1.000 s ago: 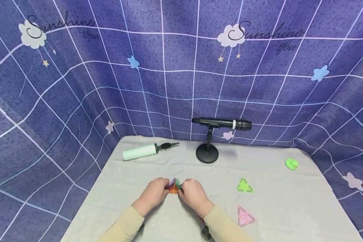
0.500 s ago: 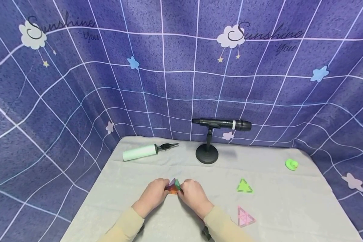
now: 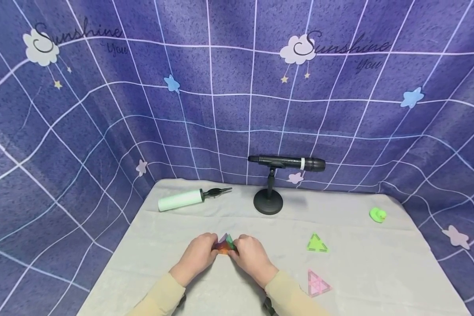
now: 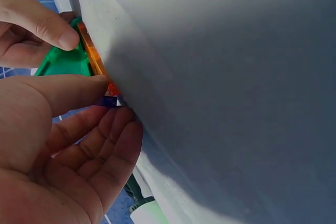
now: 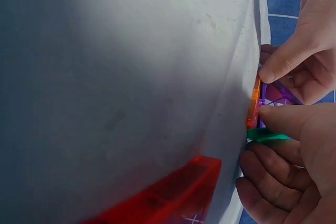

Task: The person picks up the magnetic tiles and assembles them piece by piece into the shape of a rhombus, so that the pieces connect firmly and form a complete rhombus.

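Observation:
Both hands meet over small translucent triangular magnetic tiles in the middle of the table. My left hand (image 3: 196, 255) pinches a purple tile (image 5: 283, 94) between thumb and fingers. Opposite it, my right hand (image 3: 255, 258) pinches a green tile (image 4: 67, 61). Between them is an orange tile (image 3: 223, 250), low at the cloth, with the purple and green tiles tilted up at its sides. Fingers hide much of all three, so I cannot tell whether their edges are joined. A red tile (image 5: 176, 192) shows near the right wrist camera; in the head view it is hidden.
To the right lie a lime green triangle tile (image 3: 317, 243) and a pink one (image 3: 317, 284). A hand pump (image 3: 181, 200), a black microphone on a stand (image 3: 269, 202) and a green toy duck (image 3: 378, 215) stand or lie farther back. A purple curtain (image 3: 229, 109) hangs behind.
The upper ends of the purple and green tiles have parted, leaving a V-shaped gap. Both hands keep their hold in nearly the same place. The head view has shifted slightly.

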A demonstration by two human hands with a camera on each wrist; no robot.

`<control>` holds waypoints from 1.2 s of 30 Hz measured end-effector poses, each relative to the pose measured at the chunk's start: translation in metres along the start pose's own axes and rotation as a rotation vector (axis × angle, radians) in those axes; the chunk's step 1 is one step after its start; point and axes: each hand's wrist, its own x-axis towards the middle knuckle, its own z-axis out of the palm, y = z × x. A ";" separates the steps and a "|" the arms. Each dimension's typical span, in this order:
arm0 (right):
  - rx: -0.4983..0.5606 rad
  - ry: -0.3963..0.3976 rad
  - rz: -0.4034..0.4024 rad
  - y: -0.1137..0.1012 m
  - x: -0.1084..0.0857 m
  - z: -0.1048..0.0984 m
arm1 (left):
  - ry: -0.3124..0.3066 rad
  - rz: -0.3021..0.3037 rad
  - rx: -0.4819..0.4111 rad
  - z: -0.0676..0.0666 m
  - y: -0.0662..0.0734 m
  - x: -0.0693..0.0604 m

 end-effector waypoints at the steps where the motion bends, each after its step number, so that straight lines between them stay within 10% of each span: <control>1: 0.008 -0.002 0.001 0.000 0.000 0.000 | 0.000 -0.001 -0.002 0.000 0.000 0.000; 17: 0.014 0.020 -0.034 0.013 -0.008 -0.007 | 0.047 -0.024 0.013 0.000 -0.001 -0.002; 36: -0.008 0.146 0.136 0.082 -0.038 -0.046 | -0.030 0.094 -0.100 0.002 0.048 -0.013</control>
